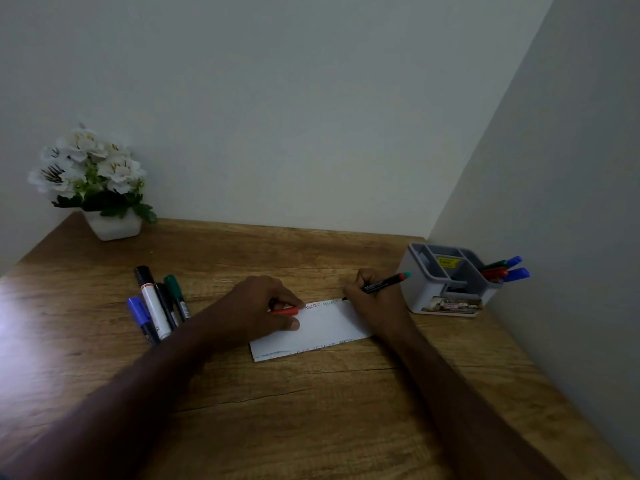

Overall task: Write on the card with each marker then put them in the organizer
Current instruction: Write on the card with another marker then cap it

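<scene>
The right hand (372, 299) is gripping a black marker (381, 284), its tip touching the white card's (329, 323) top edge. The left hand (266, 306) is pinching a red cap (285, 311) while pressing the card onto the wooden surface (311, 410). The grey organizer (446, 289) is standing to the right, holding markers.

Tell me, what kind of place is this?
Probably a small home or office writing desk set in a corner: a wooden desk against plain walls, a grey organizer holding markers, and a pot of white flowers.
</scene>
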The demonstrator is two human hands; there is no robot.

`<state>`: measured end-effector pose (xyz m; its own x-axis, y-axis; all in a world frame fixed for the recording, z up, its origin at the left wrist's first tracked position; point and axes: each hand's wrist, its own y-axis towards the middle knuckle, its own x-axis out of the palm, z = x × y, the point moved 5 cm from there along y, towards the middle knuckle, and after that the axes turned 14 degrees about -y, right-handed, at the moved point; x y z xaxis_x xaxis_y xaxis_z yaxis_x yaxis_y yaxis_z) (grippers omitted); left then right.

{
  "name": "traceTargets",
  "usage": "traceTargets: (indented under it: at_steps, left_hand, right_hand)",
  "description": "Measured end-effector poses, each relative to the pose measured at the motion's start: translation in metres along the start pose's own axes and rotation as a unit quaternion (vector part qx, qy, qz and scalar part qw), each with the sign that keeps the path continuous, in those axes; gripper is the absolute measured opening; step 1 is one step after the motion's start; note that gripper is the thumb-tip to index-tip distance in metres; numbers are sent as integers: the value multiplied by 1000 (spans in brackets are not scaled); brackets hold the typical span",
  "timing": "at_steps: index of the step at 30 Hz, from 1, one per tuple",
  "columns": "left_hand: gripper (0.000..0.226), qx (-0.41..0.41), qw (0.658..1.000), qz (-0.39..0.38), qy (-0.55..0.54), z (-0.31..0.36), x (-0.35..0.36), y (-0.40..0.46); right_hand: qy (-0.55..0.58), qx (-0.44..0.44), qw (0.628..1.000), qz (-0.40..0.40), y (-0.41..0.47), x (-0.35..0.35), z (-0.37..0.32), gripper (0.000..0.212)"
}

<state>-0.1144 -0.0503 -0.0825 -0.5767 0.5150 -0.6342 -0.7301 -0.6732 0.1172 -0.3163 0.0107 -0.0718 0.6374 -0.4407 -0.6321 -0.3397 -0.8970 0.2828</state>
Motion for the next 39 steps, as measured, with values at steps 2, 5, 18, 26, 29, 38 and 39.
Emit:
traceTargets:
  at_steps: [2, 5, 18, 26, 29, 38, 39]
  left_hand:
    - [40, 0, 1000, -1, -1, 1, 0, 0]
    - [40, -1, 1000, -2, -2, 2, 0, -1]
    - [40, -5, 1000, -6, 3, 1, 0, -1]
    - [40, -6, 1000, -7, 5, 2, 0, -1]
    - [40, -3, 1000, -7, 3, 1, 0, -1]
    - [40, -2, 1000, -14, 4, 0, 1, 0]
    - [40, 0, 1000, -13, 3, 0, 1, 0]
  right_hand:
    - [-1, -1, 1000, 0, -1, 0, 0, 26]
    - [-1, 9, 1000, 6, -1, -2, 0, 26]
    - [10, 11, 1000, 13, 0, -4, -1, 33]
    - [7, 14, 1000, 15, 0, -4, -1, 31]
    - [1, 15, 1000, 17, 0, -3, 1, 36]
    - [0, 13, 1000, 25, 1, -3, 0, 34]
    - [1, 11, 1000, 24, 1, -3, 0, 33]
